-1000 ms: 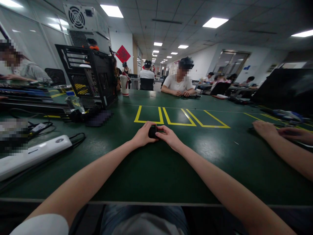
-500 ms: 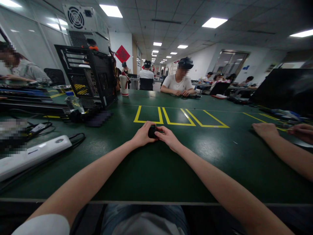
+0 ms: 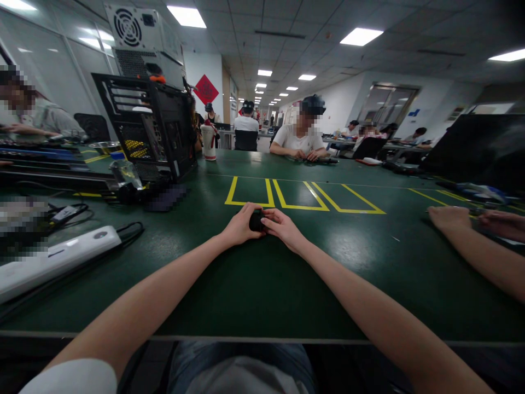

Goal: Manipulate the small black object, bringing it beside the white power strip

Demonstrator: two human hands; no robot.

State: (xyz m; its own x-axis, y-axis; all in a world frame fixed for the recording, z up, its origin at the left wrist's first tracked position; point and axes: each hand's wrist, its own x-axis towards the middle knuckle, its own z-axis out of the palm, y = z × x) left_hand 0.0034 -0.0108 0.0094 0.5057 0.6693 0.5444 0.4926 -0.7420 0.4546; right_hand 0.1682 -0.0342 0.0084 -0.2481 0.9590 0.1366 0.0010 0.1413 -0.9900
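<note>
Just in front of the yellow tape marks, both my hands meet around a small black rounded object (image 3: pixel 256 220); its exact kind is hard to make out. My left hand (image 3: pixel 240 225) wraps it from the left, fingers over the far side and thumb along the near side. My right hand (image 3: pixel 284 230) pinches at its right edge with thumb and fingertips, which hide that end. Both forearms stretch forward over the green table (image 3: pixel 262 290).
Yellow tape outlines (image 3: pixel 301 208) lie beyond my hands. A white power strip (image 3: pixel 61 260) with cables is at left, before a black computer case (image 3: pixel 151 126) and a cup (image 3: pixel 209 142). A neighbour's hands (image 3: pixel 451 219) work at right; another person (image 3: pixel 299 137) sits opposite.
My hands stay in the same place around the black object; my right fingers have shifted slightly on its edge. The neighbour's hands at right have moved a little.
</note>
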